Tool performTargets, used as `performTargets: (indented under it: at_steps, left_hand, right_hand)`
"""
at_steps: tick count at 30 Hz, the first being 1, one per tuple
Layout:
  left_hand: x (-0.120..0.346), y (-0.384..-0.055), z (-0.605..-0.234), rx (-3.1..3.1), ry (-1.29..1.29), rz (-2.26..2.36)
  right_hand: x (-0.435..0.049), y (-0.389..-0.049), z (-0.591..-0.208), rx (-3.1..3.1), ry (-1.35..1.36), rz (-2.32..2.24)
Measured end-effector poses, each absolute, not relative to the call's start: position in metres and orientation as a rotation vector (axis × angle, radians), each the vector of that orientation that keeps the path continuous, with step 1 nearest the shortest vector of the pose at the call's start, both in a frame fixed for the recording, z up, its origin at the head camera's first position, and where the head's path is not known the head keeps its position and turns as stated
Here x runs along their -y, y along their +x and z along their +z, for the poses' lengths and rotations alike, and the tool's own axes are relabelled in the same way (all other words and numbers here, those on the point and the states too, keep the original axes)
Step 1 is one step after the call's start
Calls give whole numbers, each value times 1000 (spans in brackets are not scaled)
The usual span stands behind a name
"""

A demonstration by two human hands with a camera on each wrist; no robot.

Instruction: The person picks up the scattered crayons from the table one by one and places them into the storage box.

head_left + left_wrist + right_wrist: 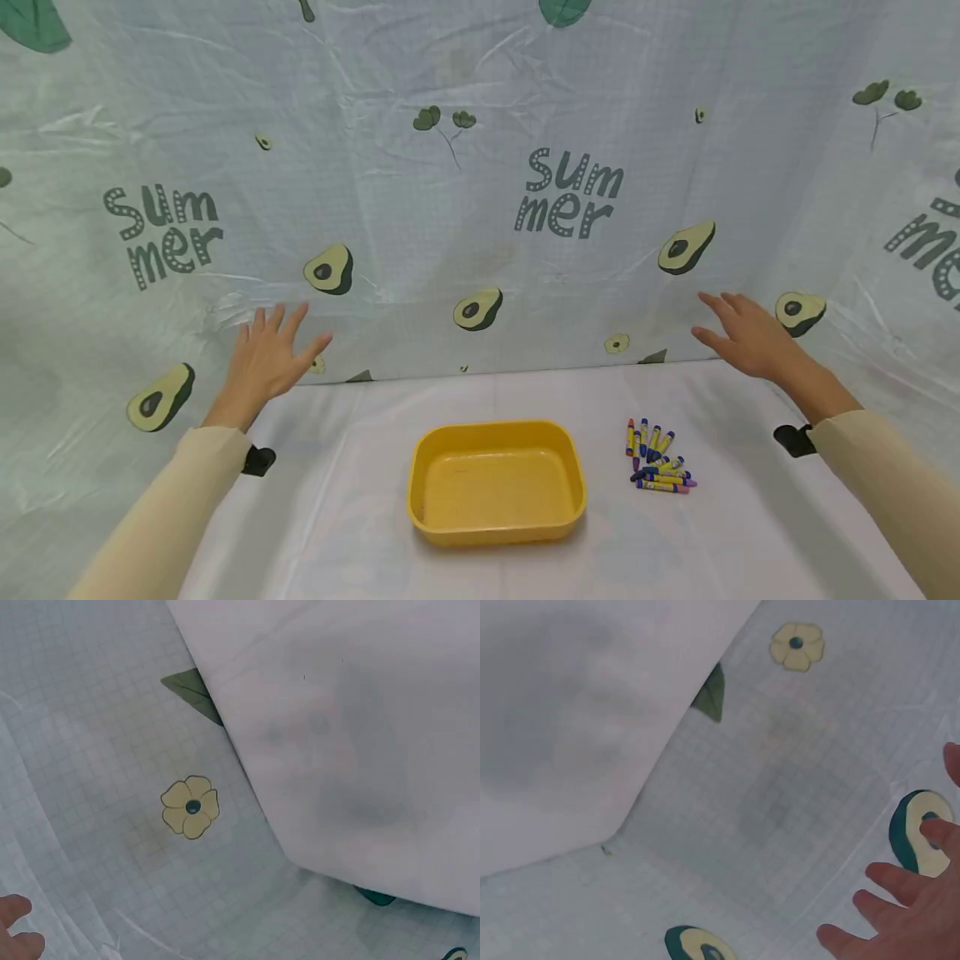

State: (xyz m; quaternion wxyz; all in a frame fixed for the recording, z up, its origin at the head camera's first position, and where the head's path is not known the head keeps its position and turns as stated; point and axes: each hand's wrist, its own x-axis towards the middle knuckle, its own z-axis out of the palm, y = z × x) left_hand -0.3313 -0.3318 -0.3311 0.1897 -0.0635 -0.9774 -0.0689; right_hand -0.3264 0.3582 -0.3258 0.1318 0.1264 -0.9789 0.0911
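Note:
My left hand (266, 358) is raised over the far left part of the table with its fingers spread, holding nothing. On the far right, my right hand (753, 337) hovers in the same way, fingers extended and nothing in them. Between the two and nearer to me sits a yellow rectangular tray (495, 535) with nothing inside. Several crayons (663, 477) with yellow and blue wrappers lie in a loose pile to the right of the tray. Fingertips (16, 909) show at the left wrist view's lower corner; the right wrist view shows spread fingers (900, 885).
A white cloth covers the table (337, 500), whose far edge meets a hanging sheet (420, 250) printed with avocados, flowers and "summer". The sheet also surrounds the left and right sides. Dark wrist straps (258, 461) show at both sleeves.

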Motion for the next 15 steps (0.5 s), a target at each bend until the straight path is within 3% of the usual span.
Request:
performTargets:
  at_steps: [15]
  left_hand:
    - [283,-286,-391,2782,-242,-1102]
  right_hand:
    - [-333,-265,-374,2902,514,661]
